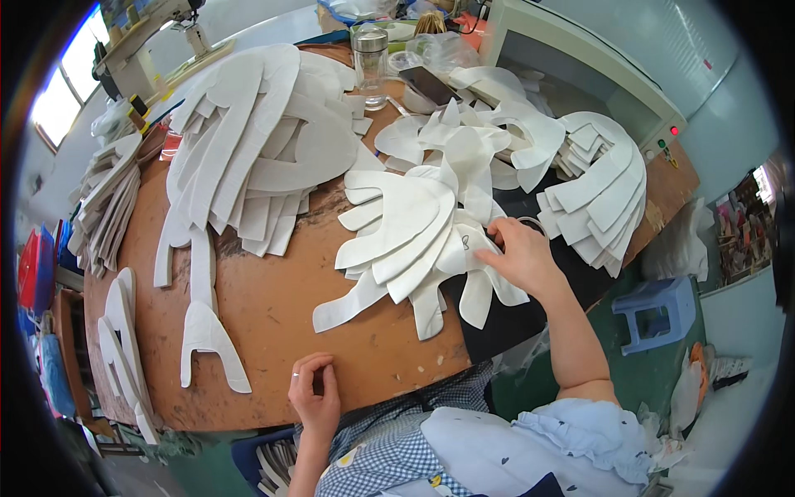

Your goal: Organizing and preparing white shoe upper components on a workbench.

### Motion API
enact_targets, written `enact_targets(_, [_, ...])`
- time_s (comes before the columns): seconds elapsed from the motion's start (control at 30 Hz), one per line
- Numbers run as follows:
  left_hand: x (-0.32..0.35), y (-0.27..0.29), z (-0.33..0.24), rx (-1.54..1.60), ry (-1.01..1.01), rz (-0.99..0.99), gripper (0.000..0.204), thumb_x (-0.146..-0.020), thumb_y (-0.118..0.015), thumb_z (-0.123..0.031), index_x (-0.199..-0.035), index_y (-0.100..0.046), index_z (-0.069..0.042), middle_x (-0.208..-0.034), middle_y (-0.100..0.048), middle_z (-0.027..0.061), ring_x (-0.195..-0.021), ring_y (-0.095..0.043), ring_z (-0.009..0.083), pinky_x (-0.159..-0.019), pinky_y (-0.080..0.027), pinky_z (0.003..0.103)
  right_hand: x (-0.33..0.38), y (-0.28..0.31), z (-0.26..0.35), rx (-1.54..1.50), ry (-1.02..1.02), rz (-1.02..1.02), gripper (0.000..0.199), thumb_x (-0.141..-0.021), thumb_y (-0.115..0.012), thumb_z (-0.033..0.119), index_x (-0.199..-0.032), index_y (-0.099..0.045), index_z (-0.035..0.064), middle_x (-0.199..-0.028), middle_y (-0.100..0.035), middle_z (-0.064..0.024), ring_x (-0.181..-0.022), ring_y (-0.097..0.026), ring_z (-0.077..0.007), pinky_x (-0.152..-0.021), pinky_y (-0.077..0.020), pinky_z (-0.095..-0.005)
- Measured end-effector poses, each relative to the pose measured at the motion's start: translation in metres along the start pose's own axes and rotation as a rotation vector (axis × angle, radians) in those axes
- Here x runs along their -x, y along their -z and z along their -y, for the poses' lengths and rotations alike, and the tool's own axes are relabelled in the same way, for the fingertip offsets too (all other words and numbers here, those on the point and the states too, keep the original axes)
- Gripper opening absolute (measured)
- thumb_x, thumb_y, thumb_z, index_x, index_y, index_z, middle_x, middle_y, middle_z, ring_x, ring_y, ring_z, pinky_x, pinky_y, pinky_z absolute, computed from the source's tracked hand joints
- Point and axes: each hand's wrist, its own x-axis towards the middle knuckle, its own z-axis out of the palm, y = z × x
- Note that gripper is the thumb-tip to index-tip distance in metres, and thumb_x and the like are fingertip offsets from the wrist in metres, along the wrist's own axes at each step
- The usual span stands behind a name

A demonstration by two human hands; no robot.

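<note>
A loose pile of white U-shaped, fabric-like cut pieces (397,224) lies in the middle of the brown table. At its right side, my right hand (522,253) pinches the edge of a white cut piece (458,251) that bears a small dark mark. Just behind these fingers shows a curved metal loop (532,222); the rest of that object is hidden. My left hand (315,393), with a ring on one finger, rests at the table's front edge. Its fingers are loosely curled, and I see nothing in them. A single arched piece (207,341) lies to its left.
Large stacks of white pieces (273,141) fill the back left, and another fanned stack (609,186) sits at the right. Behind them stand a glass jar (371,66), a dark phone (428,84) and a boxy machine (580,74). A blue stool (656,311) is on the green floor.
</note>
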Motion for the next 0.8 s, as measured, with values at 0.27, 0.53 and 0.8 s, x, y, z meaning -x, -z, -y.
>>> enact_targets(0.27, [-0.001, 0.007, -0.001, 0.020, -0.012, 0.026, 0.012, -0.087, -0.062, 0.008, -0.095, -0.065, 0.000, -0.095, -0.066, 0.0102, -0.079, -0.063, 0.0181, -0.069, -0.051, 0.026, 0.015, 0.017, -0.001, -0.375, -0.201, 0.091, 0.018, -0.083, -0.072, 0.014, -0.082, -0.061, 0.0001, -0.075, -0.058, -0.0017, -0.064, -0.054, -0.0094, -0.058, -0.0420, -0.0261])
enact_targets(0.53, [0.008, 0.018, -0.005, 0.077, 0.062, 0.135, 0.012, -0.088, -0.061, 0.007, -0.096, -0.066, 0.000, -0.093, -0.066, 0.0098, -0.083, -0.064, 0.0176, -0.075, -0.051, 0.026, 0.028, 0.032, 0.020, -0.188, -0.268, 0.095, 0.040, -0.088, -0.072, 0.030, -0.110, -0.057, 0.0006, -0.095, -0.065, -0.0106, -0.080, -0.067, -0.0191, -0.067, -0.0548, -0.0335])
enact_targets(0.8, [-0.002, 0.020, -0.024, 0.008, -0.116, 0.197, 0.015, -0.085, -0.065, 0.005, -0.098, -0.066, -0.002, -0.094, -0.067, 0.0129, -0.084, -0.067, 0.0258, -0.074, -0.054, 0.033, 0.064, 0.015, 0.036, -0.148, -0.371, 0.087, 0.043, -0.076, -0.079, 0.019, -0.110, -0.059, 0.0002, -0.092, -0.070, -0.0162, -0.086, -0.070, -0.0279, -0.077, -0.0521, -0.0350])
